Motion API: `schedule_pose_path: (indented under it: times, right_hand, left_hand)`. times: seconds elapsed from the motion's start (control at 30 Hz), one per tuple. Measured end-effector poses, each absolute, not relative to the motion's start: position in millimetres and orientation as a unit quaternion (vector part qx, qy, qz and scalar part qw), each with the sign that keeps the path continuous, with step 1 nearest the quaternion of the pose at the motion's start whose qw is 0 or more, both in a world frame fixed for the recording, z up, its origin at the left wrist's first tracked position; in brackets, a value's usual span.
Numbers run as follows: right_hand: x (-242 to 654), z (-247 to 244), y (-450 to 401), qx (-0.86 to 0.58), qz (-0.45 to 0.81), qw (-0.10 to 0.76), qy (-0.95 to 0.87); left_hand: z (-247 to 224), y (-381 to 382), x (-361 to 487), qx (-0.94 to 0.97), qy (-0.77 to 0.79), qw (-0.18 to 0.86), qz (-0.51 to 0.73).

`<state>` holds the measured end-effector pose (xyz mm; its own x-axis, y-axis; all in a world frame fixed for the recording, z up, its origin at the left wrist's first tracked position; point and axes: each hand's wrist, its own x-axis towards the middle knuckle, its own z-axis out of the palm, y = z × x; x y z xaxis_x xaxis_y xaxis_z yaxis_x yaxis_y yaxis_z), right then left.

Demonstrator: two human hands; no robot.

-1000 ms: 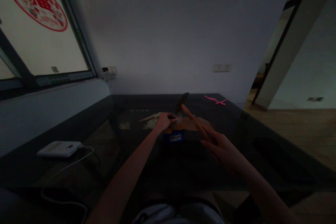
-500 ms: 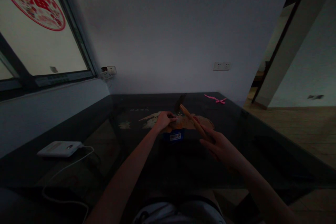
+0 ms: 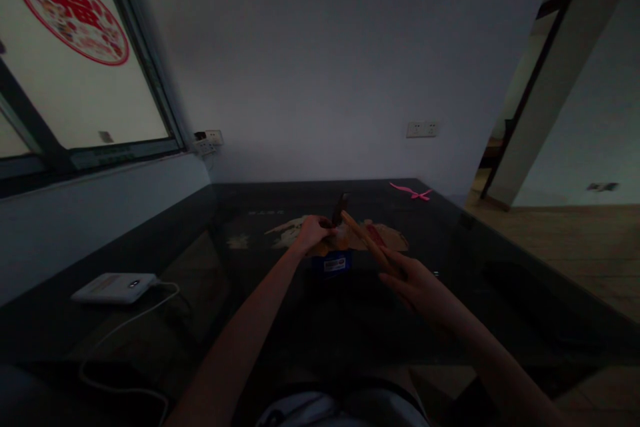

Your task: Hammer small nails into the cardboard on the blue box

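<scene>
Hammer (image 3: pixel 363 233) sits over the middle of the dark table (image 3: pixel 350 327), its wooden handle running from the dark head toward 4 o'clock. Right hand (image 3: pixel 420 283) has its fingers wrapped around the lower handle, clamped on the wood. Taking the hammer's head as the centre of the clock, the left hand (image 3: pixel 311 233) is just beside it at 8 o'clock, fingers bent inward; the light is too poor to tell whether their tips meet or pinch something small. A blue box (image 3: pixel 333 263) with a white label shows near the left hand, at 6 o'clock. Farther off, a white power bank (image 3: pixel 117 287) with a white cable (image 3: pixel 131 315) plugged in lies between 8 and 9 o'clock, and a pink ribbon (image 3: pixel 413 193) near 3 o'clock. At 2 o'clock, a double socket (image 3: pixel 423 129) is set in the wall (image 3: pixel 320 80).
</scene>
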<state>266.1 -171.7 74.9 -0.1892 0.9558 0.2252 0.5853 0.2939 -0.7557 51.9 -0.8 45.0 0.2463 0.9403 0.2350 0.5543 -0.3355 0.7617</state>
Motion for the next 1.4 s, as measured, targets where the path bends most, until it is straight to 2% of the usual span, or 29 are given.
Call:
schedule_pose_path:
  times: [0.27,0.47,0.93,1.3,1.4]
  right_hand:
    - [265.0,77.6,-175.2,-0.544,0.254,0.380,-0.704]
    - [266.0,75.8,-173.0,-0.545,0.266,0.341,-0.718]
    - [264.3,74.0,-176.0,-0.542,0.260,0.367,-0.710]
    - [267.3,73.1,-172.2,-0.553,0.288,0.326,-0.711]
    - [268.2,77.9,-174.9,-0.549,0.269,0.350,-0.710]
  left_hand:
    - [41.0,3.0,51.3,0.736,0.504,0.279,0.355]
    - [39.4,2.2,51.5,0.738,0.498,0.285,0.356]
    - [37.5,4.5,52.2,0.737,0.496,0.286,0.360]
    - [31.1,10.1,51.1,0.745,0.492,0.274,0.359]
    - [33.0,8.1,51.7,0.747,0.491,0.270,0.358]
